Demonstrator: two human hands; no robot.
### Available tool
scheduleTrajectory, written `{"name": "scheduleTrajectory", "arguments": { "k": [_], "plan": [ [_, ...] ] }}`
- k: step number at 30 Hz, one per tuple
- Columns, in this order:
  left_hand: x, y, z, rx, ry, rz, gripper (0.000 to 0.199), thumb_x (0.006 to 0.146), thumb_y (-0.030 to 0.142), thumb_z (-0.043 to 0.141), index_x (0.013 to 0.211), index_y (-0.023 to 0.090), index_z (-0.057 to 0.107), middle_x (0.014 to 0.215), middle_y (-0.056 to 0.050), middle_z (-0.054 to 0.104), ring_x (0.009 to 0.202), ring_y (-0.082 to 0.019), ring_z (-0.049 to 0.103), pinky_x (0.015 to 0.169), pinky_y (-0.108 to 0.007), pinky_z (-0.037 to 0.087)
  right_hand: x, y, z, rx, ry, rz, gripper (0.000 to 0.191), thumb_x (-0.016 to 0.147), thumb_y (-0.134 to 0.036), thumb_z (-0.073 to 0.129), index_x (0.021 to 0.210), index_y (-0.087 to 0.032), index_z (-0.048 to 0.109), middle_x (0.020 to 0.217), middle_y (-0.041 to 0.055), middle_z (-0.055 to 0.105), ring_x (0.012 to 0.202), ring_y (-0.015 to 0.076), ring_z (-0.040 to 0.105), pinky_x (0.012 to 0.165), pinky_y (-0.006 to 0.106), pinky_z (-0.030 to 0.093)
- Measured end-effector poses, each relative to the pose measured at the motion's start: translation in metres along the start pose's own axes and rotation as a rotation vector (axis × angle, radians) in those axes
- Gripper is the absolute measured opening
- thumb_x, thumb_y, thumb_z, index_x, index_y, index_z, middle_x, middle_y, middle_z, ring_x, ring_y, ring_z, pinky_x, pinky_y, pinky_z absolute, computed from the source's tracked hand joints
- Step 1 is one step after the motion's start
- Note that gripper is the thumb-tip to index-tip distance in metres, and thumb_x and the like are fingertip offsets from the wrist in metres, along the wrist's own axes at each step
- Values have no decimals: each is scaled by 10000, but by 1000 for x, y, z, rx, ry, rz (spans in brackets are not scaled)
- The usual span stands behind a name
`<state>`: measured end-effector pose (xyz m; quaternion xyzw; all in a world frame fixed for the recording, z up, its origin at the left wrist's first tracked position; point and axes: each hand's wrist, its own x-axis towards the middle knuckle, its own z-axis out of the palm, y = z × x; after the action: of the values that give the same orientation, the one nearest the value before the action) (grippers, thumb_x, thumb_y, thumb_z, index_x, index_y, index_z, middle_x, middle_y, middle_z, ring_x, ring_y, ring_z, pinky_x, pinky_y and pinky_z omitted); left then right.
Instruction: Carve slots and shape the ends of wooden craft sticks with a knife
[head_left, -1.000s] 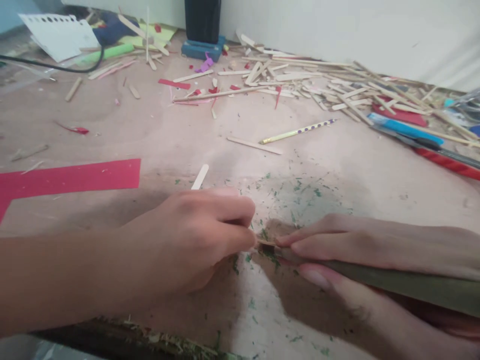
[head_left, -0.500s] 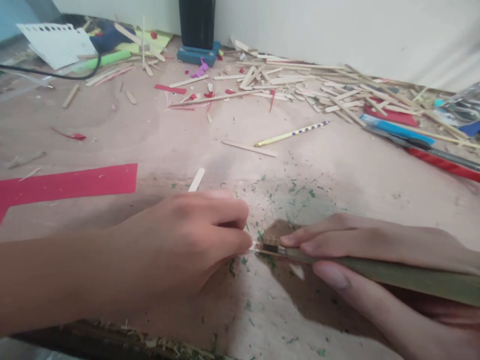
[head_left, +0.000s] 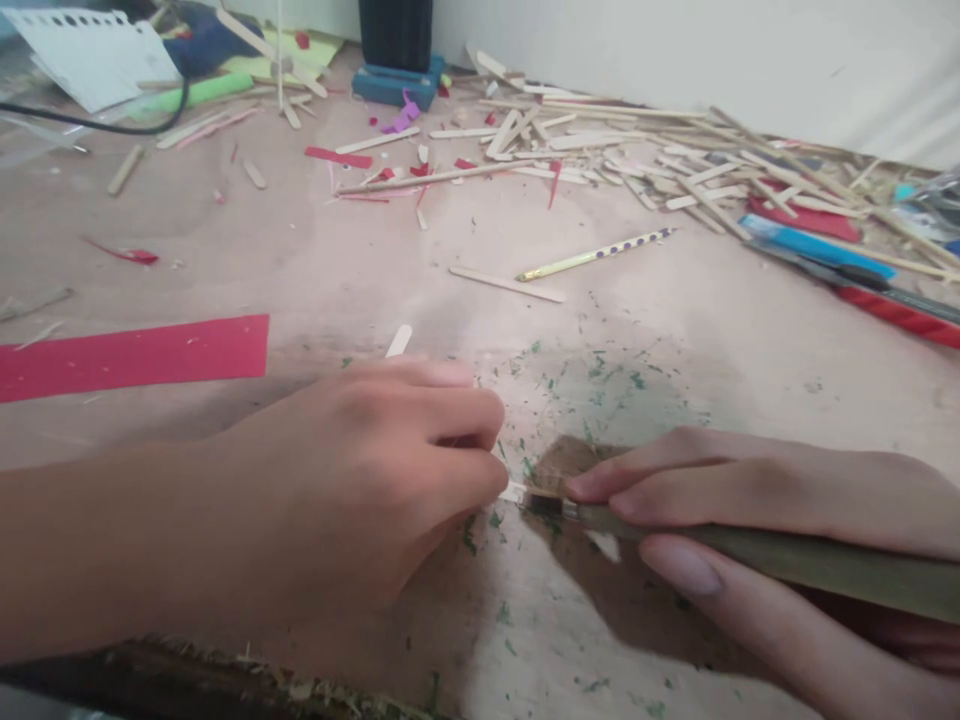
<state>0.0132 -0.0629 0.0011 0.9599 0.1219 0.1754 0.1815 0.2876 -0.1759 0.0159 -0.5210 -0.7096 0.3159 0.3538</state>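
Observation:
My left hand point(head_left: 375, 470) is closed on the tabletop, thumb and finger pinching a small pale piece point(head_left: 514, 491) whose tip pokes out to the right. Above the knuckles the rounded end of a pale craft stick point(head_left: 400, 341) shows; the rest is hidden under the hand. In my right hand point(head_left: 757, 500) lies a tool with an olive-green handle point(head_left: 832, 568), held between thumb and fingers. Its dark, narrow head point(head_left: 546, 502) touches or nearly touches the pale piece. Green shavings point(head_left: 600, 370) are scattered around both hands.
A red paper strip point(head_left: 142, 355) lies left. Beyond the hands are a single stick point(head_left: 506, 285) and a patterned pencil point(head_left: 596, 255). Craft sticks point(head_left: 600, 140) heap along the wall, near a blue-based black object point(head_left: 397, 85). A blue cutter point(head_left: 817, 247) lies right.
Both hands keep their holds. The tool's head has shifted slightly relative to the pale piece, and the whole view has moved a little.

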Motion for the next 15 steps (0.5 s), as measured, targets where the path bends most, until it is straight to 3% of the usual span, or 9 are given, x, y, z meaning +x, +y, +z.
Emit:
{"name": "scheduleTrajectory", "arguments": {
  "k": [8, 15],
  "plan": [
    [5, 4, -5, 0, -23, -27, 454, 1171, 102, 425, 1025, 207, 842, 1044, -2, 789, 930, -186, 723, 885, -338, 581, 0, 5, -5, -43, -9, -10, 184, 1091, -314, 763, 1218, -430, 829, 1160, -65, 871, 1009, 182, 833, 936, 280, 723],
    [2, 2, -3, -5, -17, 33, 410, 1131, 83, 472, 981, 187, 838, 983, -23, 769, 841, -188, 705, 778, -343, 562, 1, 2, -7, -203, -107, -100, 118, 1133, -394, 722, 1241, -429, 755, 1189, -90, 874, 997, 152, 846, 845, 221, 713]
  ]
}}
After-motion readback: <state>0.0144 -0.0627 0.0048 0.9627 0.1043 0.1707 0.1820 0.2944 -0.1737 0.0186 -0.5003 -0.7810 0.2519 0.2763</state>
